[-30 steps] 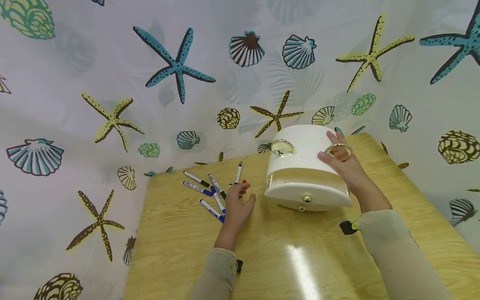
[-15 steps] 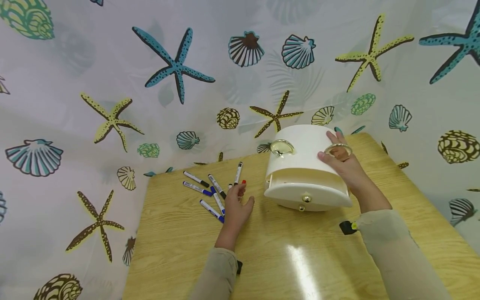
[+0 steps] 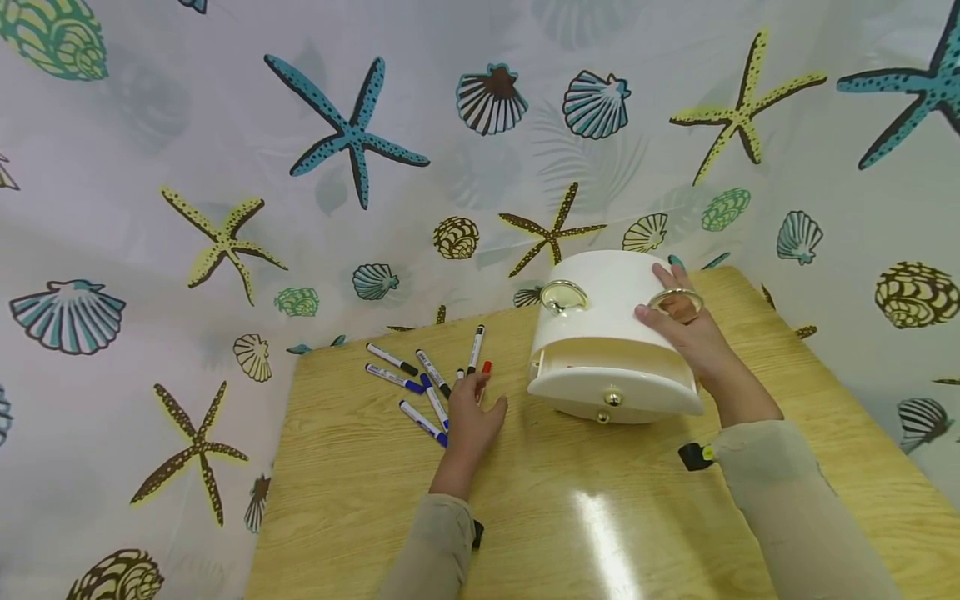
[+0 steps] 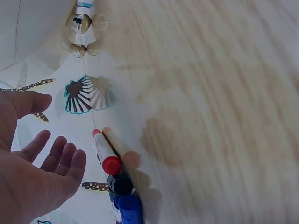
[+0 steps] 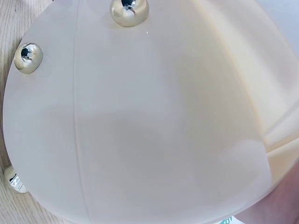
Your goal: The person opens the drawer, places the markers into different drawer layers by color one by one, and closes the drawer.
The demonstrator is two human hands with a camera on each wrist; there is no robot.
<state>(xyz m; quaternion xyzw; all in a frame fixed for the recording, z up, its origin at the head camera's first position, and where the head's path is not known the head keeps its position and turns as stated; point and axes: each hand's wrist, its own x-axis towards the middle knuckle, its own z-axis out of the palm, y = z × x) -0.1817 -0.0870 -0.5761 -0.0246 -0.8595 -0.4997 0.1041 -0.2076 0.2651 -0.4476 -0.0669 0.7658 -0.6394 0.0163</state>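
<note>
My left hand (image 3: 474,421) is over the right side of a cluster of markers, fingers loosely bent and thumb held apart. Close to its fingertips in the left wrist view lies a red-capped marker (image 4: 106,151), with nothing gripped in the hand. Around it lie a blue-capped marker (image 3: 422,422) and a black-capped marker (image 3: 476,348). My right hand (image 3: 693,337) rests on the curved top of a white drawer box (image 3: 611,292), thumb and fingers spread beside a gold ring. The upper drawer (image 3: 581,382), with its gold knob, is pulled partly out.
Several markers lie on the wooden table (image 3: 337,500) left of the box. A second gold ring (image 3: 564,296) is on the box's left side. A curtain (image 3: 420,242) printed with shells and starfish hangs behind the table. A black object (image 3: 696,456) is by the right sleeve.
My left fingers have shifted slightly down, and more of the red-capped marker shows beside them. The right hand and the box have stayed in place.
</note>
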